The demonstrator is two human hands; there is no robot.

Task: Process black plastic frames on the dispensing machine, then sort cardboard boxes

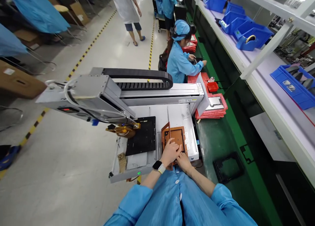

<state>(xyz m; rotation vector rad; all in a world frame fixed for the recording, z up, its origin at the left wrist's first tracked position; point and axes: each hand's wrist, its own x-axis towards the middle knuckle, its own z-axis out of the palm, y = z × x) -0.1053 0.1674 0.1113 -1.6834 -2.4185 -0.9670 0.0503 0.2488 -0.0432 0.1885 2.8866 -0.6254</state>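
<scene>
The left hand (170, 151) is lying flat, fingers spread, pressing on the brown jig (175, 135), which is sitting just ahead of both hands on the machine bed (177, 116). The right hand (183, 161) is touching the jig's near edge, just right of the left; its grip is hidden. A black plate (142, 137) is lying left of the hands.

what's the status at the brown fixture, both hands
Left hand flat on the brown fixture, watch on wrist. Right hand at its near edge. Fixture's hinged frame stands open. Dispensing head over the black tray, apart.
</scene>
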